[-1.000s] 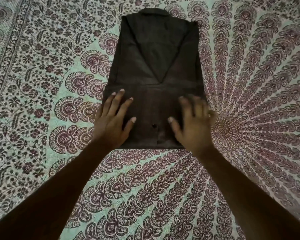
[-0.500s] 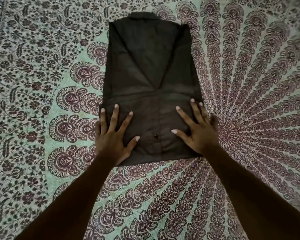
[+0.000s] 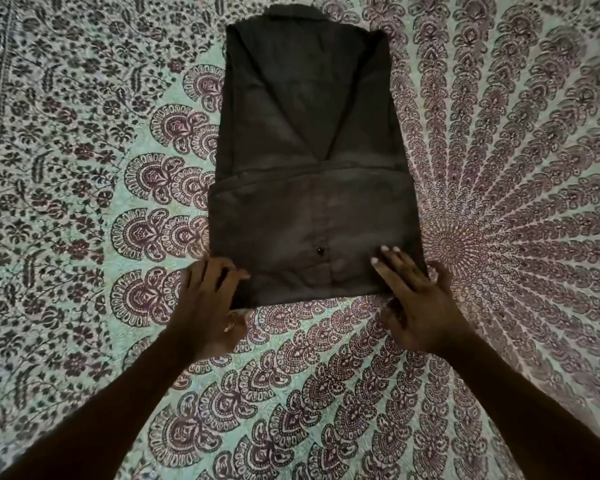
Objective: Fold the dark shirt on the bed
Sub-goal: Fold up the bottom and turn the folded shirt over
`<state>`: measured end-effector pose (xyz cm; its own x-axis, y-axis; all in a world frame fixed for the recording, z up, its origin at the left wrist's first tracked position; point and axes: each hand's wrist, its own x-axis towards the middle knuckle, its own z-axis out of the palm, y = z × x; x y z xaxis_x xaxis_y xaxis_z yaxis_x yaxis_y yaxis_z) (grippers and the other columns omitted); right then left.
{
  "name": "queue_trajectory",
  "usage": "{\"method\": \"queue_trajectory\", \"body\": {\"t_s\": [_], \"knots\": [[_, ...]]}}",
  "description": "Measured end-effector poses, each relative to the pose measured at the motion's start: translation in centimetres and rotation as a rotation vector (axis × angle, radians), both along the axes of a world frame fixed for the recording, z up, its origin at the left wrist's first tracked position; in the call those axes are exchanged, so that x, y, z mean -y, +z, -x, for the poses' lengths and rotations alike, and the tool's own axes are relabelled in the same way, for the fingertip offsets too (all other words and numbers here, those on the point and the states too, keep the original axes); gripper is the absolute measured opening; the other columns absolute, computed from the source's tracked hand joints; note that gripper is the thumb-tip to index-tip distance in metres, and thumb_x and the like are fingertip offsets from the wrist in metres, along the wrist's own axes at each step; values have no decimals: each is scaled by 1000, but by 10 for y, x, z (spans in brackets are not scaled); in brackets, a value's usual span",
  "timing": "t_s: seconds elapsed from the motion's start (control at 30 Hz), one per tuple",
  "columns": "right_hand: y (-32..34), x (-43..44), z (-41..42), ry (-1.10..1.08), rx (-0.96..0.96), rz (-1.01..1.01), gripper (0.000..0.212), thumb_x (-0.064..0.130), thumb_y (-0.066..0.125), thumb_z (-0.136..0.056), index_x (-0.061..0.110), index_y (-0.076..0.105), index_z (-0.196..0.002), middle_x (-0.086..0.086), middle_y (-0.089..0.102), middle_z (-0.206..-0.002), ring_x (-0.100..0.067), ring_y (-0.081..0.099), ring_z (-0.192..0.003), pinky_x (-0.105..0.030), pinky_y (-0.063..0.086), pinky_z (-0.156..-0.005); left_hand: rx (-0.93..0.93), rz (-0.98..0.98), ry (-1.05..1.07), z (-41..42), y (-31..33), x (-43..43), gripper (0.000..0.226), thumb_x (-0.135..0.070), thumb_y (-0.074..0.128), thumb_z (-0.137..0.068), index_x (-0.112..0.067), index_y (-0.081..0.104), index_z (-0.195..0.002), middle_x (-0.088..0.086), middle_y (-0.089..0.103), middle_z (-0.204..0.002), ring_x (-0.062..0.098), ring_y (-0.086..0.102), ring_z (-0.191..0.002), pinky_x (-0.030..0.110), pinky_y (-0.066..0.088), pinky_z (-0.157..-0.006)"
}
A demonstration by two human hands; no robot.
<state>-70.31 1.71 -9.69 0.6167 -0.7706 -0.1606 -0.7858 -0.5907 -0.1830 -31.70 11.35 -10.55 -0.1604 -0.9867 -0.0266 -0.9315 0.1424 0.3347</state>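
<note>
The dark shirt [image 3: 309,133] lies flat on the patterned bedspread [image 3: 84,168] that covers the bed. Its collar [image 3: 298,12] points to the far side and its folded lower edge lies nearest the person, well in from the bordered left edge of the cover. The sides are already turned in to make a narrow panel, and the hem end is doubled up over the body, with a small button [image 3: 318,251] showing on that flap. The left hand [image 3: 205,306] is at the near-left corner of the panel, its fingers curled round the edge so that it grips the cloth there. The right hand [image 3: 420,303] is at the near-right corner with its fingers [image 3: 388,261] laid fairly straight on top of the fabric. Its thumb is hidden, so I cannot tell whether it pinches the edge or only presses on it. The shirt looks like thin woven cloth: light, limp and without stiffness, likely to sag between two holds and to let its stacked layers slide apart. It is not fragile, but it creases easily. For the next fold the best holds seem to be these two near corners, pinching through every layer and lifting both evenly towards the collar. The soft bedspread beneath may drag or bunch if the cloth is pulled rather than lifted.
</note>
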Motion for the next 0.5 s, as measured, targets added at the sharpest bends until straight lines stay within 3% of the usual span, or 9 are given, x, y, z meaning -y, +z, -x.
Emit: {"method": "queue_trajectory", "body": {"t_s": [0.1,0.23,0.3,0.37,0.43,0.5], "knots": [[-14,-16,10,-65,17,65,65,38,48,-90,15,48,-151,-3,31,-167,-18,38,-150,-55,26,-114,56,-67,-43,-12,-10,-16,65,-32,61,-63,-10,61,-124,15,55,-124,39,52,-117,50,45,-96],[-7,3,4,-63,70,125,49,33,48,-91,14,65,-133,-6,58,-147,-27,61,-126,-50,34,-105,8,20,41,-6,-5,-4,31,-25,51,-85,-15,67,-109,7,62,-114,31,58,-109,43,39,-92],[5,18,-5,-80,141,152,44,29,47,-92,10,66,-126,-12,70,-124,-33,69,-106,-52,40,-98,-103,43,102,-7,1,8,23,-24,48,-90,-17,66,-103,3,63,-106,24,58,-101,42,35,-90],[19,38,-12,-148,195,151,41,26,45,-96,6,65,-124,-15,73,-105,-33,70,-90,-52,44,-93,-282,99,213,-8,18,29,16,-18,50,-94,-15,64,-103,0,63,-99,12,58,-91,42,44,-88],[35,63,-20,-252,264,87,40,25,41,-101,7,63,-128,-15,72,-103,-31,67,-85,-48,51,-88,-476,167,336,-6,43,60,16,-2,55,-96,-11,57,-109,-5,59,-94,-7,58,-86,23,52,-77],[51,94,-32,-348,401,7,32,16,42,-105,9,62,-129,-13,72,-105,-26,68,-84,-31,55,-79,-570,237,425,-7,61,94,26,9,53,-98,-14,47,-108,-12,52,-94,-14,58,-84,14,52,-65]]}}
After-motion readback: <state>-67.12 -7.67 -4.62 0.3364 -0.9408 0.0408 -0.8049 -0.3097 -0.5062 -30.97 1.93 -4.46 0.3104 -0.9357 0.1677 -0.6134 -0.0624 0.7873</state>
